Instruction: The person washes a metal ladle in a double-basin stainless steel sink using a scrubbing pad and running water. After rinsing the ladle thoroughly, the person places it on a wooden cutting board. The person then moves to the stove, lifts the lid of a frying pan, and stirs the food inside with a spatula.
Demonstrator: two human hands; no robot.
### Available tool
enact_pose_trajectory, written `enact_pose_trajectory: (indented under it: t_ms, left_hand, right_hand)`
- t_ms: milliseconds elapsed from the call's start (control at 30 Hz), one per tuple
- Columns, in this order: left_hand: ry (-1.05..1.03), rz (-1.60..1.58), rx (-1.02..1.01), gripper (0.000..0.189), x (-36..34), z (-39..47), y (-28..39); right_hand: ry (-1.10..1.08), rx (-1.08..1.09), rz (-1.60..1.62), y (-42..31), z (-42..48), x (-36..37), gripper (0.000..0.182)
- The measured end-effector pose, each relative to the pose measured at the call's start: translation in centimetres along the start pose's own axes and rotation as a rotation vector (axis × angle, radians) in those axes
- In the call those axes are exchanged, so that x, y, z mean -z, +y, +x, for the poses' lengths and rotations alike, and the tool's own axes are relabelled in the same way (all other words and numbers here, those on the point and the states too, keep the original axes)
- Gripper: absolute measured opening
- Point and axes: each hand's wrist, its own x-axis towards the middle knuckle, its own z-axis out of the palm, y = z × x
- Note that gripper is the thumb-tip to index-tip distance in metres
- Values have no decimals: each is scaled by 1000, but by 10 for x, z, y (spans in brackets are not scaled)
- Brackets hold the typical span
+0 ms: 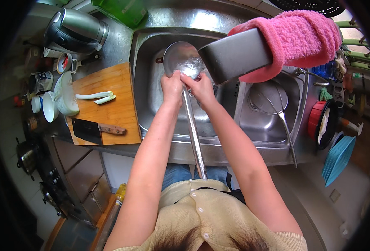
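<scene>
A large round-headed metal ladle (pixel 180 56) is held over the left sink basin (pixel 159 116), its bowl wet and shiny with water. Its long handle (pixel 195 138) slopes back over the counter edge toward my waist. My left hand (pixel 172 89) grips the ladle where the bowl meets the handle. On the other side, my right hand (pixel 202 89) holds the bowl's near rim, with its fingertips partly hidden beneath. A dark grey block-shaped fixture (pixel 236 55), wrapped in a pink towel (pixel 301 40), hangs above and right of the bowl.
Left of the sink, a wooden cutting board (pixel 109 109) bears a cleaver (pixel 90 128), leek pieces (pixel 97 95) and a cut pale melon (pixel 67 94). An electric kettle (pixel 78 29) stands behind. The right basin (pixel 251 125) holds a wire skimmer (pixel 271 97). A blue basket (pixel 338 160) lies far right.
</scene>
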Motion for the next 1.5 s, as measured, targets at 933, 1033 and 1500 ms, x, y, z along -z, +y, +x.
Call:
enact_pose_trajectory:
  t_ms: [933,1033,1500]
  left_hand:
    - [-129,384,341,11,35,-32,43]
    - [-116,615,22,22,34,-28,37]
    - [-185,102,538,11,63,-39,70]
  right_hand:
    - [-140,-83,27,17,7,8,29]
    - [-176,25,18,44,11,12,34]
    - [131,80,-1080,113,-10,12,58]
